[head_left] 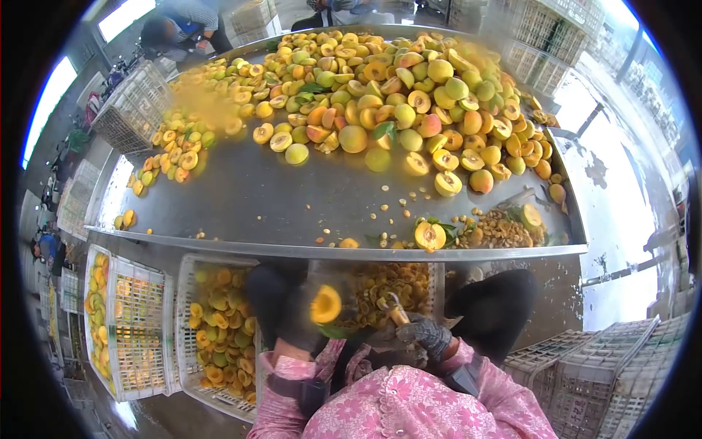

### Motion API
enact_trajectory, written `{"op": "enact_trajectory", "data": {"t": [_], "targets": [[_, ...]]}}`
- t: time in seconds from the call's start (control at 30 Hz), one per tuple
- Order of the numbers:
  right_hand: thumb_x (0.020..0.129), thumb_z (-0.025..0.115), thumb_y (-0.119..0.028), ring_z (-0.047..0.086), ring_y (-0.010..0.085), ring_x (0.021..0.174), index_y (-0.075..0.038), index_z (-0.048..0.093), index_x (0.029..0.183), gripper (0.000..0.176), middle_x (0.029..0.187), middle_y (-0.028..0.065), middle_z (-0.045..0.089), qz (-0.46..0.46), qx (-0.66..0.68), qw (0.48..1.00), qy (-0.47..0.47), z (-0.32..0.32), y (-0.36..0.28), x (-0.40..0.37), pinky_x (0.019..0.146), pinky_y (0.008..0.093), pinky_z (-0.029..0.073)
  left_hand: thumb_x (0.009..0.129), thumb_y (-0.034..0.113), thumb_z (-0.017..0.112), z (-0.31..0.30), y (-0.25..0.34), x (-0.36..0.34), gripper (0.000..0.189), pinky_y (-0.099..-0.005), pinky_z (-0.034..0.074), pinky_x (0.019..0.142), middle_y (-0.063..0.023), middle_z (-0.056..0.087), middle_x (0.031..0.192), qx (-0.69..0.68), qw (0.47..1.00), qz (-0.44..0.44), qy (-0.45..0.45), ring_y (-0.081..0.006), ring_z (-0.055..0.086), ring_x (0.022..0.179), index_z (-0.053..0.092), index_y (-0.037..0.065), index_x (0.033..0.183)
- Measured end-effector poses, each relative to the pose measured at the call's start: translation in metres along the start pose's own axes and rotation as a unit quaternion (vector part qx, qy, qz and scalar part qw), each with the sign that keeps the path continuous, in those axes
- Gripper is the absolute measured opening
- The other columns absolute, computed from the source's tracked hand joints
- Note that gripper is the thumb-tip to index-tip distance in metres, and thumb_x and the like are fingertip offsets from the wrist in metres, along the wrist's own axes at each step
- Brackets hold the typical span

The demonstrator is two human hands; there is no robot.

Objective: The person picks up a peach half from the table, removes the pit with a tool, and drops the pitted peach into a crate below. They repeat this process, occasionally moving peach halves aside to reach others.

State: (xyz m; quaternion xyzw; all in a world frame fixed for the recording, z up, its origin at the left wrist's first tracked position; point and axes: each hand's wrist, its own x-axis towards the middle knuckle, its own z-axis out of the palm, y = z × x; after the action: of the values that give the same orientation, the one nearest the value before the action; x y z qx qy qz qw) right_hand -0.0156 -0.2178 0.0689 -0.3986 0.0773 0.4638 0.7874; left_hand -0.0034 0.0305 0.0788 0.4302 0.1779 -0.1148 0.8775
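Note:
My right hand (426, 335), in a grey glove, is closed round the pale handle of a small metal-tipped tool (398, 313) over a crate of cut fruit pieces (395, 285). Of my left arm, the pink sleeve and bare wrist (292, 350) show; the left hand's fingers cannot be made out. A halved yellow fruit (325, 304) with a hollow centre appears just beyond that wrist, its support unclear. Before me, a metal table (292, 197) bears a big heap of whole and halved fruit (365, 95). One half with its stone (430, 235) lies at the near edge.
Loose stones (504, 228) are piled at the table's near right. Crates of fruit (219, 329) (139, 329) stand at lower left, stacked crates (599, 366) at lower right. Another crate (135, 106) is at the table's far left. Two people (194, 22) (344, 11) are across the table.

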Motion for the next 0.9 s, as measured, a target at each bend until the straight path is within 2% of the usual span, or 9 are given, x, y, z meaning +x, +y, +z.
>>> {"op": "enact_trajectory", "data": {"t": [0.13, 0.27, 0.33, 0.43, 0.5, 0.57, 0.77, 0.83, 0.9], "targets": [[0.08, 0.063, -0.023, 0.054, 0.0109, 0.057, 0.0, 0.055, 0.102, 0.033, 0.074, 0.0043, 0.057, 0.017, -0.025, 0.999, 0.035, -0.022, 0.004, -0.005, 0.048, 0.0195, 0.042, 0.088, 0.033, 0.046, -0.037, 0.054, -0.034, 0.038, -0.0377, 0.052, 0.075, -0.0144, 0.062, 0.097, 0.014, 0.972, 0.221, 0.084, -0.0276, 0.06, 0.088, 0.056, 0.001, 0.107], [0.081, 0.062, -0.022, 0.051, 0.0103, 0.052, -0.001, 0.054, 0.102, 0.031, 0.073, 0.0042, 0.057, 0.006, -0.013, 0.999, 0.052, -0.02, 0.001, -0.006, 0.042, 0.0206, 0.039, 0.087, 0.039, 0.047, -0.104, 0.107, -0.074, 0.046, -0.0376, 0.05, 0.073, -0.0141, 0.061, 0.101, 0.048, 0.935, 0.244, 0.252, -0.0257, 0.059, 0.09, 0.055, 0.002, 0.113], [0.081, 0.062, -0.021, 0.05, 0.0101, 0.05, -0.001, 0.054, 0.102, 0.03, 0.072, 0.0039, 0.057, 0.019, 0.004, 0.999, 0.047, -0.026, 0.005, -0.002, 0.041, 0.0206, 0.038, 0.086, 0.041, 0.05, -0.129, 0.123, -0.086, 0.052, -0.0368, 0.048, 0.074, -0.0133, 0.06, 0.101, 0.47, 0.692, 0.243, 0.492, -0.0249, 0.058, 0.092, 0.053, -0.001, 0.116], [0.081, 0.062, -0.02, 0.05, 0.01, 0.05, -0.003, 0.053, 0.099, 0.026, 0.07, 0.0029, 0.055, 0.002, -0.014, 1.0, 0.021, -0.038, 0.013, 0.008, 0.041, 0.0202, 0.038, 0.087, 0.032, 0.05, -0.154, 0.118, -0.075, 0.039, -0.0361, 0.043, 0.084, -0.0172, 0.06, 0.104, 0.722, 0.288, 0.33, 0.536, -0.0298, 0.058, 0.093, 0.057, -0.002, 0.105], [0.081, 0.062, -0.02, 0.05, 0.01, 0.051, -0.004, 0.053, 0.097, 0.024, 0.069, 0.0025, 0.055, -0.019, -0.038, 0.999, 0.022, -0.041, 0.017, 0.008, 0.043, 0.0206, 0.039, 0.086, 0.032, 0.051, -0.128, 0.111, -0.045, 0.038, -0.0381, 0.043, 0.084, -0.019, 0.06, 0.103, 0.633, 0.576, 0.303, 0.419, -0.032, 0.057, 0.094, 0.059, -0.001, 0.102], [0.082, 0.061, -0.02, 0.051, 0.01, 0.052, -0.004, 0.054, 0.094, 0.022, 0.068, 0.0023, 0.055, -0.045, -0.059, 0.997, 0.038, -0.039, 0.017, 0.01, 0.045, 0.0212, 0.04, 0.082, 0.028, 0.055, -0.068, 0.099, -0.008, 0.033, -0.0376, 0.043, 0.085, -0.0169, 0.06, 0.102, 0.601, 0.689, 0.266, 0.304, -0.032, 0.056, 0.095, 0.061, 0.002, 0.102], [0.082, 0.061, -0.019, 0.052, 0.0097, 0.057, -0.003, 0.058, 0.09, 0.018, 0.07, 0.0023, 0.057, -0.066, -0.072, 0.991, 0.091, -0.05, 0.02, 0.004, 0.049, 0.0227, 0.042, 0.079, 0.031, 0.055, 0.137, 0.036, 0.075, 0.029, -0.0425, 0.048, 0.072, -0.0154, 0.064, 0.084, 0.721, 0.621, 0.308, -0.008, -0.0335, 0.061, 0.079, 0.065, 0.006, 0.091], [0.082, 0.061, -0.019, 0.052, 0.01, 0.056, -0.004, 0.058, 0.092, 0.019, 0.072, 0.0028, 0.058, -0.156, -0.225, 0.956, 0.1, -0.07, 0.035, -0.007, 0.049, 0.023, 0.042, 0.079, 0.035, 0.056, 0.15, -0.007, 0.11, 0.033, -0.044, 0.047, 0.074, -0.0183, 0.062, 0.088, 0.765, 0.619, 0.172, -0.047, -0.0362, 0.059, 0.083, 0.064, 0.006, 0.092], [0.082, 0.061, -0.019, 0.053, 0.0104, 0.057, -0.004, 0.059, 0.093, 0.019, 0.072, 0.0035, 0.059, -0.048, -0.109, 0.981, 0.154, -0.05, 0.007, -0.016, 0.051, 0.0241, 0.044, 0.077, 0.036, 0.058, 0.164, -0.042, 0.114, 0.036, -0.0444, 0.046, 0.076, -0.0201, 0.06, 0.092, 0.733, 0.643, 0.222, -0.002, -0.0372, 0.058, 0.088, 0.06, 0.007, 0.097]]}}
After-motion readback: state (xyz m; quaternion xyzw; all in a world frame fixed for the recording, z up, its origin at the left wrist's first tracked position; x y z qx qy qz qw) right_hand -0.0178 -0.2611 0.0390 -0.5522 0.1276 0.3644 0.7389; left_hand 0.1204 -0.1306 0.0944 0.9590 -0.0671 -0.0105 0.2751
